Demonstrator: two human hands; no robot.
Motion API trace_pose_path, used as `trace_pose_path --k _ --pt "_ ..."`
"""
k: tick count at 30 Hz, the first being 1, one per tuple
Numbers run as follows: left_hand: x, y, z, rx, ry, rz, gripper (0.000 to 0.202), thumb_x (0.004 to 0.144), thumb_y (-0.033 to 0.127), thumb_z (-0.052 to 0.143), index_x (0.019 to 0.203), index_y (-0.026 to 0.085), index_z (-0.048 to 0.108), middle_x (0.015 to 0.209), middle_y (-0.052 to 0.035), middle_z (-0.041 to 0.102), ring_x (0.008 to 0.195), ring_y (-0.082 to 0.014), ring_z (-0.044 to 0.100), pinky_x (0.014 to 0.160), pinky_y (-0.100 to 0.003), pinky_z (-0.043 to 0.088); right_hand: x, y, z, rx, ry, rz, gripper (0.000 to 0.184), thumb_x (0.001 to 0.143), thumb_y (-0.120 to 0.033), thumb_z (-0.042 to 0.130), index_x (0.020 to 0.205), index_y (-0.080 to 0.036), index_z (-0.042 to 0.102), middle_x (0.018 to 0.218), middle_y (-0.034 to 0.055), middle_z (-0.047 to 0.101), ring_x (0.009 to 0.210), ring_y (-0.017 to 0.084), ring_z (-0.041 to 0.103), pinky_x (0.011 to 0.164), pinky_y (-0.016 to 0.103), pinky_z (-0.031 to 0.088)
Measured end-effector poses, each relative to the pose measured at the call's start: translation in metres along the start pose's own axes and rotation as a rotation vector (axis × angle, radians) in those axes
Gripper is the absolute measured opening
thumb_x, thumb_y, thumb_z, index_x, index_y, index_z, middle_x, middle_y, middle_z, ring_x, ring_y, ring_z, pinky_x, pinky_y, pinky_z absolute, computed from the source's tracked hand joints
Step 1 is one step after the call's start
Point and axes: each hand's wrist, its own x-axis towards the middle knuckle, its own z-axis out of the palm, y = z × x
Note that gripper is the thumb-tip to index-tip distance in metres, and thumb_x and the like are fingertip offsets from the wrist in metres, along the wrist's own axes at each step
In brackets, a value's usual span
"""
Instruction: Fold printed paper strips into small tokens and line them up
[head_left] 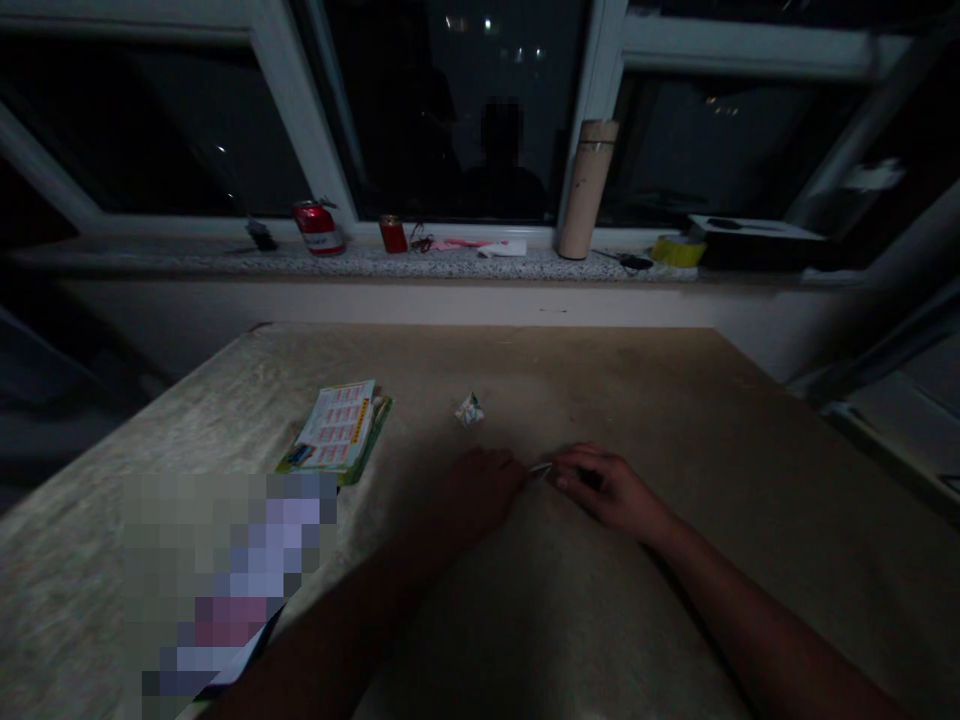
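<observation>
A small thin pale piece, perhaps paper (541, 469), spans the gap between my hands just above or on the table (637, 390). My right hand (604, 485) pinches its right end between thumb and fingers. At the other end my left hand (484, 490) is closed, dark in shadow, and its fingertips seem to hold the piece; part of it is hidden there. Beyond my left hand lies a small folded paper shape (470, 410), white with printed colours, touching neither hand.
To the left lie a stack of printed calendar-like cards (337, 430) and a blurred-out object (262, 570). Along the windowsill (450, 262) stand a red can (319, 228), a smaller red can (392, 234), a tall tan cylinder (589, 190), yellow tape (678, 251) and a dark box (757, 245).
</observation>
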Motion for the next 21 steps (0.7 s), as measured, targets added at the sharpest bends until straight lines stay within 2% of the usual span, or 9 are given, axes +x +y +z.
trace_pose_path --k 3,7,10,13,17,19,21 --pt "0.001 0.002 0.001 -0.264 0.067 -0.084 0.026 0.098 0.024 0.047 0.1 0.017 0.072 0.09 -0.0058 0.071 0.08 -0.0184 0.065 0.074 -0.029 0.046 -0.001 -0.001 0.006 0.086 0.058 0.033 0.025 0.091 -0.03 0.065 0.115 -0.021 0.069 0.111 0.0092 0.071 0.104 0.022 0.065 0.092 0.035 0.05" --pt "0.003 0.006 0.006 -0.642 0.081 -0.12 0.023 0.094 0.029 0.055 0.101 0.017 0.073 0.088 -0.003 0.074 0.076 -0.0159 0.066 0.069 -0.025 0.046 -0.002 -0.001 0.013 0.25 0.071 0.132 0.022 0.091 -0.036 0.065 0.104 -0.019 0.071 0.097 0.0066 0.074 0.09 0.019 0.069 0.084 0.031 0.053" --pt "0.003 0.005 0.01 -0.807 0.114 -0.151 0.024 0.089 0.027 0.06 0.109 0.018 0.071 0.091 -0.0014 0.075 0.077 -0.015 0.067 0.069 -0.023 0.048 -0.002 -0.003 0.012 0.397 0.044 0.218 0.03 0.092 -0.043 0.063 0.104 -0.018 0.072 0.092 0.0059 0.076 0.084 0.019 0.07 0.078 0.03 0.055" --pt "0.001 0.003 0.01 -0.774 0.219 -0.149 0.04 0.082 0.019 0.062 0.122 0.021 0.064 0.095 -0.0006 0.075 0.079 -0.0141 0.068 0.072 -0.024 0.051 -0.002 -0.006 0.01 0.474 0.009 0.248 0.032 0.092 -0.046 0.062 0.103 -0.018 0.074 0.092 0.0053 0.077 0.083 0.018 0.07 0.079 0.03 0.055" --pt "-0.002 0.001 0.005 -0.643 0.188 0.054 0.02 0.087 0.026 0.061 0.101 0.023 0.075 0.097 -0.0025 0.077 0.087 -0.0165 0.07 0.082 -0.028 0.051 -0.003 -0.006 0.012 0.556 0.034 0.268 0.035 0.089 -0.048 0.066 0.107 -0.019 0.073 0.081 0.0032 0.075 0.069 0.015 0.067 0.064 0.026 0.053" --pt "-0.003 0.002 0.003 -0.66 0.235 0.06 0.019 0.088 0.028 0.061 0.096 0.023 0.077 0.095 -0.0028 0.078 0.086 -0.0168 0.071 0.083 -0.028 0.052 -0.004 -0.006 0.013 0.588 0.102 0.263 0.037 0.087 -0.048 0.068 0.111 -0.02 0.072 0.08 0.0029 0.074 0.066 0.014 0.066 0.06 0.024 0.052" --pt "-0.004 0.002 0.001 -0.694 0.329 0.001 0.019 0.087 0.025 0.061 0.097 0.022 0.077 0.094 -0.0035 0.078 0.085 -0.0165 0.072 0.082 -0.027 0.053 -0.005 -0.007 0.012 0.575 0.177 0.222 0.035 0.087 -0.047 0.07 0.111 -0.021 0.072 0.084 0.0039 0.075 0.071 0.015 0.068 0.063 0.024 0.053"
